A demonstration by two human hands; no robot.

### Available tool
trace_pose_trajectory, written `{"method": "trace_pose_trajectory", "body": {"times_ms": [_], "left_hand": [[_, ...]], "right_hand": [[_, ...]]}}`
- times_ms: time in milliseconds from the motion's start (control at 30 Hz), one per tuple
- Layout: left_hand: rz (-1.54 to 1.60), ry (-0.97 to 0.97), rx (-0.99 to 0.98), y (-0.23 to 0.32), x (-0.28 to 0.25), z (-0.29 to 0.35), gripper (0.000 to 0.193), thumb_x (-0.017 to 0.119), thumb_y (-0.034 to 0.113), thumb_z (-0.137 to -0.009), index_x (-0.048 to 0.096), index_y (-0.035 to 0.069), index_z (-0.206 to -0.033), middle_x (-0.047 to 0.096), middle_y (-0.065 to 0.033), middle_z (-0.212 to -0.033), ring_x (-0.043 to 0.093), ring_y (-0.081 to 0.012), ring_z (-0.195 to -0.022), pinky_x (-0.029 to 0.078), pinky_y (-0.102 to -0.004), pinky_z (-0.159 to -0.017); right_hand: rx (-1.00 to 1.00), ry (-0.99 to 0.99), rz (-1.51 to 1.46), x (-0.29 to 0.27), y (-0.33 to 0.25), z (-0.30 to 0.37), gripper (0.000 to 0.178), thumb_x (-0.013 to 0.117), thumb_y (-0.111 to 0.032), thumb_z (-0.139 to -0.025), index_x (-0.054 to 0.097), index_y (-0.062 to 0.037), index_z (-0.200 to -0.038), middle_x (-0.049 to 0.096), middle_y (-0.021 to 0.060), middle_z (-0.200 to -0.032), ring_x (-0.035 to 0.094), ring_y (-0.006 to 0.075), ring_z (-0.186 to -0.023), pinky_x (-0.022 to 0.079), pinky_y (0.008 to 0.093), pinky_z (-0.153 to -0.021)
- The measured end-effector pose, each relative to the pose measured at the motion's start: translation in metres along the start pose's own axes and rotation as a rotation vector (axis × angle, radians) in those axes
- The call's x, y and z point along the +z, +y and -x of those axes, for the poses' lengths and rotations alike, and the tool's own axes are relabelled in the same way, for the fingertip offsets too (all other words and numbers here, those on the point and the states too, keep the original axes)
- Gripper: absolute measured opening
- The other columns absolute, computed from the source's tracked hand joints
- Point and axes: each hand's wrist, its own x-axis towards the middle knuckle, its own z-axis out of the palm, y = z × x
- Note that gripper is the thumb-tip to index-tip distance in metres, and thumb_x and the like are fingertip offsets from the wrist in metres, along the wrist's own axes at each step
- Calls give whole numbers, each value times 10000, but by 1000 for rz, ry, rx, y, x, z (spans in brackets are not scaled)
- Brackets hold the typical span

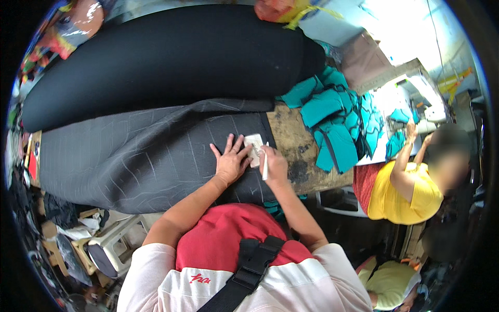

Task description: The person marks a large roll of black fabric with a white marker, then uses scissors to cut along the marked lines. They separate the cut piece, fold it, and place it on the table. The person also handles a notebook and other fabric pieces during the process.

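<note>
While I look down through the head camera, the left hand is flat on the dark grey fabric, fingers splayed wide, the nearest ones touching the edge of a small whitish rectangular block. And there's the block, lying on the fabric near its right end, right between my two hands! Over on its other side, the right hand has its fingers closed around a slim white stick, held steeply beside the block. Pale lines run all across the grey fabric, some straight, some curving.

Now to the containers: up at the top left, a glossy multicoloured bag, and I can't make out what's inside. At the top centre sits a red and yellow bag-like bundle, against the big black roll, its contents hidden from me too.

To the right, teal pieces with dark edging lie piled loose on the worn wooden table, spreading toward a sewing machine, where a co-worker in a yellow top sits with both arms raised to it. Down at the lower left stands a pale plastic stool.
</note>
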Motion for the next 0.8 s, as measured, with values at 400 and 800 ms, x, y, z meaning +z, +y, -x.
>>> {"method": "trace_pose_trajectory", "body": {"times_ms": [400, 800], "left_hand": [[1255, -328, -280, -101, -48, 134, 475, 614, 214, -875, 472, -13, -1267, 624, -109, -1050, 577, -140, -951, 458, -279, -858], [1549, -90, -419, -246, -172, 293, 653, 658, 273, -843, 346, 35, -1365, 508, -123, -1241, 495, -174, -1130, 389, -299, -967]], "right_hand": [[331, -129, 173, 9, -3, 89, 684, 829, -194, -472, 496, 0, -1038, 549, 183, -946, 540, 355, -889, 450, 421, -802], [174, -161, -557, 73, -244, 78, 615, 806, -78, -516, 465, -80, -1027, 502, 75, -1018, 498, 189, -896, 436, 343, -797]]}}
